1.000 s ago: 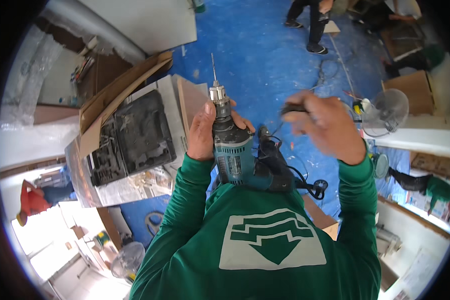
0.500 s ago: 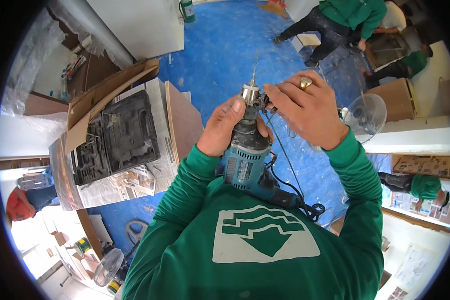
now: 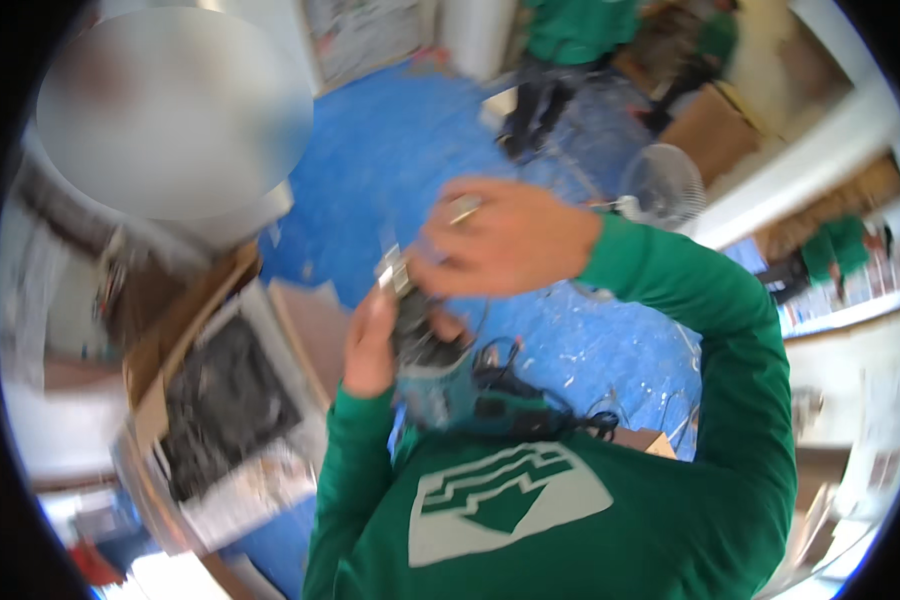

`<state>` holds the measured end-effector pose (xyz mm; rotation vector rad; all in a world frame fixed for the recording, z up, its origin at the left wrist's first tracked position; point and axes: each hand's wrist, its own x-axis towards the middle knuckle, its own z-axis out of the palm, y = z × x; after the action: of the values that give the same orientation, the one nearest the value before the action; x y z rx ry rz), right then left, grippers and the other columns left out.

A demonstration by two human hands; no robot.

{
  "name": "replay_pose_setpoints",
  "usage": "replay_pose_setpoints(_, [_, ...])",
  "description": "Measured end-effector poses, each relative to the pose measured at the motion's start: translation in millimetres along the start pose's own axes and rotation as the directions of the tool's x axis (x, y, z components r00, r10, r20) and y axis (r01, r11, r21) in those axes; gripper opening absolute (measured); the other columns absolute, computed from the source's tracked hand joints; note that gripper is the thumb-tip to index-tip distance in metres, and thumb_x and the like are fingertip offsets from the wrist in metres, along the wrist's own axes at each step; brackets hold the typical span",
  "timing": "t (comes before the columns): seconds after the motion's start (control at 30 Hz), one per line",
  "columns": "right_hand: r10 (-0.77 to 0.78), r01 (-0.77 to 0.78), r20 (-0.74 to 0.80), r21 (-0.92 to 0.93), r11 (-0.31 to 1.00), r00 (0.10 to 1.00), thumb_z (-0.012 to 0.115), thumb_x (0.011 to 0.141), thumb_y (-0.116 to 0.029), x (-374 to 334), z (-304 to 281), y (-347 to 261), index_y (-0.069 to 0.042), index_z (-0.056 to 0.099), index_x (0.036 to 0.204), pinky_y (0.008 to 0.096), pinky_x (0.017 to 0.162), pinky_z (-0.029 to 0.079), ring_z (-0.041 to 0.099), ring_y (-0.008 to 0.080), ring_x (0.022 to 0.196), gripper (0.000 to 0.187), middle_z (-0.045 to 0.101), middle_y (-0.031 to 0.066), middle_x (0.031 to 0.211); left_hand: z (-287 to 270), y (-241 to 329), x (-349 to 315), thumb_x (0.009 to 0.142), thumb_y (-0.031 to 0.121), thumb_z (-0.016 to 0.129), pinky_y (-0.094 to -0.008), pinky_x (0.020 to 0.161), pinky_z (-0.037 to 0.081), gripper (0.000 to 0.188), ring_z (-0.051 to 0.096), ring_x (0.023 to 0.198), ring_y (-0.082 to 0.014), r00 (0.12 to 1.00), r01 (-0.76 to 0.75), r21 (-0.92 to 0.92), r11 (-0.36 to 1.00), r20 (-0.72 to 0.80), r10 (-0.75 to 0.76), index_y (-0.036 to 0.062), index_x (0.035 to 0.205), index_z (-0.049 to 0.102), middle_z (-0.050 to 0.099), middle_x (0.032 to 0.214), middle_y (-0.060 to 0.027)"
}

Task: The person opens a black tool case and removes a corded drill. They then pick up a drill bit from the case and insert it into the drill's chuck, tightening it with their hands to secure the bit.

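A teal power drill (image 3: 435, 395) rests against my chest, nose pointing away from me, its metal chuck (image 3: 394, 272) at the front. My left hand (image 3: 368, 345) is wrapped around the dark front housing, thumb near the chuck. My right hand (image 3: 515, 235), with a ring on one finger, is closed at the chuck's right side on a dark chuck key. Fingers and motion blur hide the key now; the earlier picture shows it better. A thin bit beyond the chuck is only a faint smear. The drill's black cord (image 3: 500, 360) loops to the right of its body.
An open black tool case (image 3: 232, 385) lies on a newspaper-covered table (image 3: 245, 510) at left, beside cardboard (image 3: 192, 335). Blue sheeting (image 3: 355, 150) covers the floor. A fan (image 3: 660, 188) stands at right. Co-workers in green (image 3: 575, 35) are farther off. A blurred patch covers the upper left.
The view has swung, shifting the surroundings. My hands and the drill now appear farther left and lower, and my right forearm lies more across. Both hands stay at the drill's front.
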<state>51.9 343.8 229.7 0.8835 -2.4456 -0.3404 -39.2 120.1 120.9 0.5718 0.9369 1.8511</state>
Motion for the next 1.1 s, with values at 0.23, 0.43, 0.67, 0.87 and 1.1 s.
replay_pose_setpoints(0.23, [-0.008,0.024,-0.138,0.114,0.993,0.99,0.067,0.089,-0.028,1,1,-7,-0.011,0.06,0.101,0.0419,0.055,0.05,0.061,0.0214,0.069,0.022,0.054,0.0019,0.081,0,12,-7,0.106,0.081,0.035,-0.057,0.083,0.061,0.091,0.073,0.089,-0.0424,0.984,-0.029,0.059,0.998,0.18,0.018,-0.0051,0.128,0.055,0.07,0.09,-0.0223])
replay_pose_setpoints(0.43, [0.355,-0.217,-0.322,0.393,0.893,0.878,0.075,0.087,-0.032,8,32,-56,-0.011,0.057,0.091,0.0437,0.051,0.045,0.061,0.0273,0.067,0.028,0.054,0.007,0.08,-11,13,-41,0.118,0.053,0.043,-0.0419,0.1,0.059,0.067,0.07,0.119,-0.0245,0.974,-0.162,0.283,0.945,-0.106,0.199,-0.004,0.152,0.053,0.066,0.139,-0.0155])
replay_pose_setpoints(0.67, [0.705,-0.491,-0.19,0.594,0.637,0.683,0.077,0.091,-0.036,16,40,-102,-0.01,0.058,0.092,0.0472,0.057,0.048,0.063,0.0327,0.069,0.032,0.057,0.0071,0.08,3,8,-49,0.118,0.047,0.043,-0.0372,0.1,0.056,0.063,0.066,0.118,-0.0211,0.834,0.057,0.534,0.844,-0.489,0.254,-0.0054,0.15,0.052,0.063,0.138,-0.0169])
replay_pose_setpoints(0.87, [0.687,-0.634,0.126,0.532,0.562,0.715,0.075,0.095,-0.034,15,32,-95,-0.009,0.062,0.102,0.0502,0.061,0.051,0.071,0.0347,0.077,0.029,0.068,0.0092,0.086,-27,-2,-31,0.115,0.051,0.047,-0.04,0.097,0.06,0.058,0.071,0.119,-0.0246,0.936,0.022,0.023,0.999,-0.352,-0.013,0.0014,0.143,0.058,0.068,0.134,-0.0141])
replay_pose_setpoints(1.1, [0.552,-0.382,0.144,0.857,0.345,0.821,0.075,0.095,-0.037,0,17,-71,-0.003,0.064,0.09,0.0529,0.067,0.053,0.07,0.0398,0.079,0.035,0.067,0.0171,0.078,-29,-5,-30,0.113,0.052,0.051,-0.0388,0.097,0.054,0.063,0.066,0.112,-0.0216,0.911,-0.05,0.456,0.889,-0.344,0.228,-0.0042,0.142,0.056,0.066,0.125,-0.0155])
